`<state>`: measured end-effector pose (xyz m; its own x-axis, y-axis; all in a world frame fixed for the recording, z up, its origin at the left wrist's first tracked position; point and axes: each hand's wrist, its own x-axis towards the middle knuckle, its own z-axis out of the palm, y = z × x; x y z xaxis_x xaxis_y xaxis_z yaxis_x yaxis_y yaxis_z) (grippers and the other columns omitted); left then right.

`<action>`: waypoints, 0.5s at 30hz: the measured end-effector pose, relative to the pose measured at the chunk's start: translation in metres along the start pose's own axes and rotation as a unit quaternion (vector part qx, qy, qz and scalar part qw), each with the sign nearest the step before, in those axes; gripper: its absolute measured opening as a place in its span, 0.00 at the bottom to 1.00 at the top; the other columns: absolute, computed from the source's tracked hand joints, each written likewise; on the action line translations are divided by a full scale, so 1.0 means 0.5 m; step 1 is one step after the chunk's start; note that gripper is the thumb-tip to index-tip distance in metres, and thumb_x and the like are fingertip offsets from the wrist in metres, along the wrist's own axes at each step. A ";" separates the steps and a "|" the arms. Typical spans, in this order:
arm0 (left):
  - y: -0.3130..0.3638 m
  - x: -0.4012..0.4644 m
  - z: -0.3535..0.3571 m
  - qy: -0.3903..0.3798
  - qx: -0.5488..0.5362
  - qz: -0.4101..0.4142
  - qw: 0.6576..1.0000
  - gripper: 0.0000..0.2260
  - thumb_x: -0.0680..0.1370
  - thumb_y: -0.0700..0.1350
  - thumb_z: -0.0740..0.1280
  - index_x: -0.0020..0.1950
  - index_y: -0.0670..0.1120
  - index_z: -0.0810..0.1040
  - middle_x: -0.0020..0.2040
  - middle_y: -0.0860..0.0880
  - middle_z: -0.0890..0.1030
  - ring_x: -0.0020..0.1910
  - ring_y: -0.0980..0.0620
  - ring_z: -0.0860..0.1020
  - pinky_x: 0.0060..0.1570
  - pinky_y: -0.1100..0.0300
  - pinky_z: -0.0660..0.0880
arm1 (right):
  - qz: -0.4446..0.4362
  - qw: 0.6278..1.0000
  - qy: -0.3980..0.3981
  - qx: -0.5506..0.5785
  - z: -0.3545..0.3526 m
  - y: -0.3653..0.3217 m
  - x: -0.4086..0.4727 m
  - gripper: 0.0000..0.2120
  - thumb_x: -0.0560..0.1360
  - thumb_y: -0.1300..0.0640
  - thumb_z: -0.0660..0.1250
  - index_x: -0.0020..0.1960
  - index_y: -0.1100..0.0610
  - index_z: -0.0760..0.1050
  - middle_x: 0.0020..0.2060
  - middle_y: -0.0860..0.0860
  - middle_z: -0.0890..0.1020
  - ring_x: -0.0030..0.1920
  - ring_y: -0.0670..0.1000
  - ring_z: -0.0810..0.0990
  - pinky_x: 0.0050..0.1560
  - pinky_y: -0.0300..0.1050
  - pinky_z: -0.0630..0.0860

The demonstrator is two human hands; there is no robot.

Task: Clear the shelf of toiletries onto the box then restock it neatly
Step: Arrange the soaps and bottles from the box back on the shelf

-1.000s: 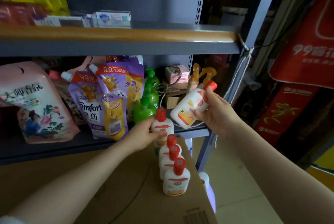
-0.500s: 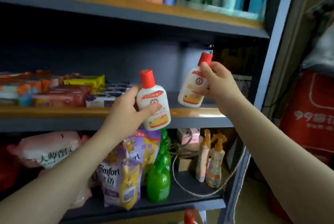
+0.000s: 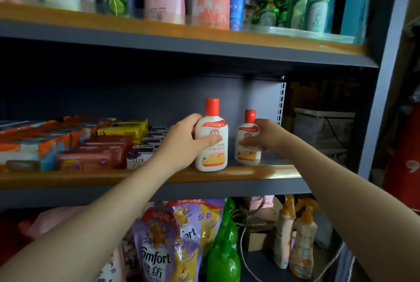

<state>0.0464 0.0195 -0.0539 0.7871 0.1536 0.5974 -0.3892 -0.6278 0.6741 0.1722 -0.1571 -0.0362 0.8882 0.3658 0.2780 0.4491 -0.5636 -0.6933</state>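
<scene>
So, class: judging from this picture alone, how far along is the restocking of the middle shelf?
Looks done: soap packs already fill the left of the middle shelf. In hand: the left hand grips a white red-capped bottle upright at the front edge, and the right hand grips a second bottle just behind it. Left: letting go of both; whether more bottles wait below cannot be seen here.

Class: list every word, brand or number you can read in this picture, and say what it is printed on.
"LUX": soap box on the middle shelf.
"mfort": purple refill pouch below; first letters cut off.
"9.9": red band on that pouch.
"500": lotion bottle in the left hand.
Top-shelf bottle labels: too blurred.
</scene>
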 end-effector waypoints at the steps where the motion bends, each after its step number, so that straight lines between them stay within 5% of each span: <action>1: 0.000 0.006 0.003 -0.004 -0.002 0.002 1.000 0.16 0.73 0.48 0.70 0.58 0.52 0.72 0.53 0.55 0.78 0.49 0.56 0.78 0.45 0.60 0.78 | -0.008 1.000 -0.004 0.002 -0.003 0.008 0.008 0.16 0.70 0.59 0.73 0.54 0.57 0.72 0.48 0.52 0.80 0.48 0.54 0.79 0.41 0.43 0.76; 6: 0.013 0.037 0.023 -0.001 -0.036 0.021 0.999 0.15 0.73 0.48 0.70 0.56 0.53 0.69 0.52 0.56 0.76 0.47 0.58 0.77 0.44 0.62 0.77 | -0.029 0.996 0.047 0.063 0.013 0.045 0.063 0.16 0.72 0.61 0.71 0.57 0.59 0.71 0.49 0.53 0.79 0.51 0.54 0.78 0.51 0.48 0.74; 15: -0.005 0.059 0.017 0.007 0.013 0.006 1.000 0.18 0.73 0.47 0.70 0.60 0.51 0.68 0.56 0.54 0.76 0.50 0.56 0.76 0.50 0.55 0.77 | 0.014 0.999 -0.017 0.046 0.025 0.068 0.143 0.24 0.73 0.62 0.69 0.67 0.58 0.65 0.60 0.56 0.76 0.61 0.59 0.74 0.63 0.59 0.72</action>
<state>0.0746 0.0192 -0.0415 0.7759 0.1554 0.6114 -0.3863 -0.6491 0.6553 0.2497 -0.1410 -0.0483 0.8957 0.3764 0.2369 0.4126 -0.5045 -0.7585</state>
